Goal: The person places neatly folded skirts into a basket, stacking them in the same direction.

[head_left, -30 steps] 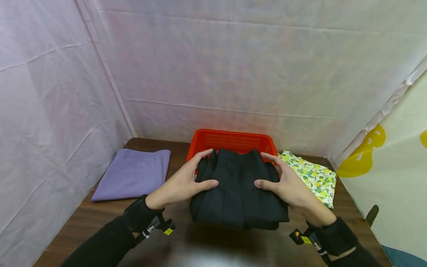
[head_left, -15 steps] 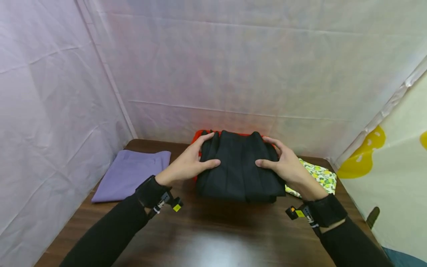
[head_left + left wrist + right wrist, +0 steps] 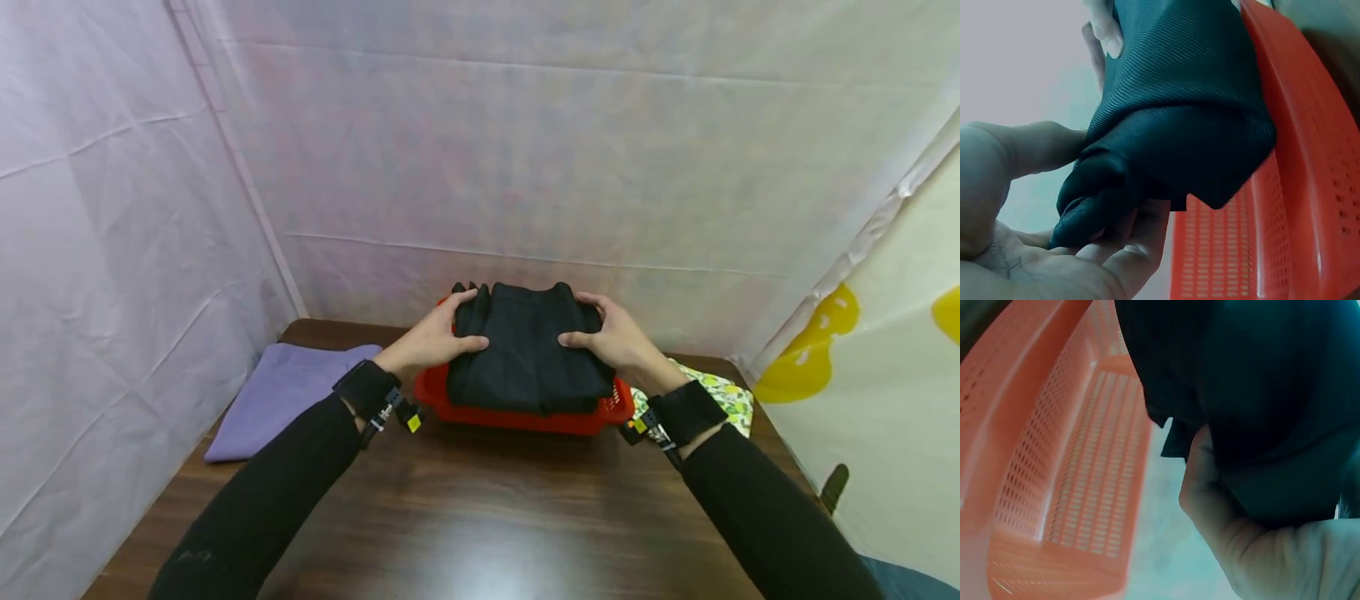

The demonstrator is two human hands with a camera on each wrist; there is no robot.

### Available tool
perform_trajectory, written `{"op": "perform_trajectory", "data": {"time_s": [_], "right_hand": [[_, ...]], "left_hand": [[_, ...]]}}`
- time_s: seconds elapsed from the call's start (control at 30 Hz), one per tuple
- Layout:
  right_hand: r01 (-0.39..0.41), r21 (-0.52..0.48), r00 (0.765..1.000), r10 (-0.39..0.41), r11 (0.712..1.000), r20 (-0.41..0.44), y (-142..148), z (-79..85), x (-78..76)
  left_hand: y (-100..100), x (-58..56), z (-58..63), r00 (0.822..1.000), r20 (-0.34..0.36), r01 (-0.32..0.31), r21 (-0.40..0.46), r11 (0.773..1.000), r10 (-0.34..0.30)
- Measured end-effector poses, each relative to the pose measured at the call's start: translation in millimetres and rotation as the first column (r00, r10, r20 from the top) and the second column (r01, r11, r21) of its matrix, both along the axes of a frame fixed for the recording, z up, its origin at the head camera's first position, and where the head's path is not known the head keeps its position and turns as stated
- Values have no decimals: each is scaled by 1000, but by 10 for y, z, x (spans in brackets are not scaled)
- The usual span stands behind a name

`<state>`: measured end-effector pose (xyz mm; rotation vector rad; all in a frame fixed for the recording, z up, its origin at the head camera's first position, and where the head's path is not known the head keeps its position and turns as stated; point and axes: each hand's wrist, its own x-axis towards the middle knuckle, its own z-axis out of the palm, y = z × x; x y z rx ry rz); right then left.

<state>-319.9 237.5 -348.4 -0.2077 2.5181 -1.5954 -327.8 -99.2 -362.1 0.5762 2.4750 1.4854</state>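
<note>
A folded black cloth (image 3: 528, 354), thick and pleated along its top, is held over the red plastic basket (image 3: 517, 419). My left hand (image 3: 429, 340) grips its left side, thumb on the near face and fingers behind and beneath, as the left wrist view shows on the black cloth (image 3: 1179, 125). On the opposite side my right hand (image 3: 621, 337) holds it the same way. In the right wrist view the slotted floor of the basket (image 3: 1094, 462) shows below the cloth. Whether the cloth touches the basket's floor cannot be told.
A folded purple cloth (image 3: 281, 404) lies at the left of the brown wooden table (image 3: 480, 508). To the right of the basket lies a folded white cloth with a lemon print (image 3: 723, 396), partly covered by the right arm. A white fabric wall (image 3: 510, 167) rises behind the table.
Both hands have carried the black cloth away from me, from in front of the basket to above it. The basket's near rim now shows below the cloth.
</note>
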Motion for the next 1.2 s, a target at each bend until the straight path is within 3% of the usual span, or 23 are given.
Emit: {"op": "perform_trajectory", "data": {"time_s": [0.13,0.5,0.7,0.83,0.87,0.9,0.93,1.03,1.07,1.1,1.13,1.17,1.2], "right_hand": [[8,-14,1000,-7,1000,30,-68,-86,-156],[11,96,999,-16,995,45,-131,-300,-439],[-30,215,997,14,976,75,-145,-367,-504],[-38,278,998,20,960,66,-166,-336,-501],[-54,261,998,40,964,57,-80,-471,-644],[-60,276,997,45,959,61,-79,-460,-647],[-64,284,997,47,957,67,-76,-453,-646],[-84,325,993,50,942,110,-57,-447,-643],[-95,346,991,55,933,123,-51,-439,-631],[-96,390,989,42,916,144,-136,-292,-475],[-100,403,988,41,910,152,-136,-288,-456],[-107,422,987,45,900,155,-133,-284,-441],[-113,439,987,51,891,150,-129,-276,-422]], "left_hand": [[31,-146,-72,1000,10,-29,-9,1000,29],[104,-423,-291,998,17,-64,-62,996,65],[124,-850,-721,995,-26,-98,-138,986,95],[121,-1013,-878,995,-7,-102,-170,980,103],[132,-1001,-860,994,-6,-112,-188,976,113],[114,-1033,-901,994,-5,-104,-193,976,105],[119,-943,-824,996,1,-92,-205,974,95],[114,-902,-782,996,10,-80,-228,970,85],[125,-834,-722,996,1,-88,-258,962,91],[120,-836,-730,996,-26,-90,-278,956,86],[130,-777,-665,994,-52,-106,-312,944,95],[125,-807,-677,993,-69,-118,-340,933,101],[120,-765,-643,990,-101,-129,-365,922,99]]}}
